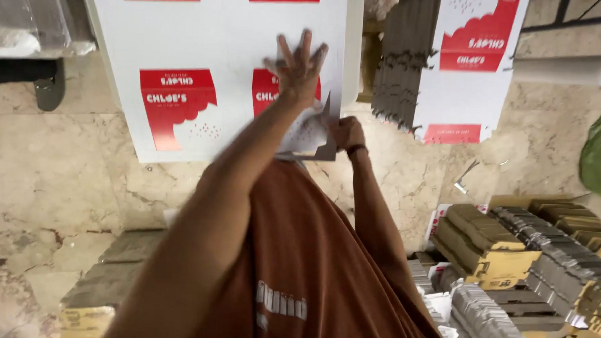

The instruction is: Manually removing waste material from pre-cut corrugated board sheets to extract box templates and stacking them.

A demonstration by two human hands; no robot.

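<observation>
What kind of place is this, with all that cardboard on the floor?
Probably a box-making or packaging workshop. A large printed white-and-red sheet lies under the left hand, stacks of flat die-cut cardboard are piled at the right, and everything sits on a marble floor.

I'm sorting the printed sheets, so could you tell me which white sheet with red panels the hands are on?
The large sheet at upper left: the left hand lies flat on it. The narrower sheet to the right lies untouched.

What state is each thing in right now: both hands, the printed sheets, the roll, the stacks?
Left hand: fingers spread, pressed flat on large white printed cardboard sheet.
Right hand: closed on that sheet's folded-up corner flap.
Second white-and-red printed sheet: lying flat.
White paper roll: wound, lying sideways.
Brown and grey flattened cardboard stacks: bundled.
</observation>
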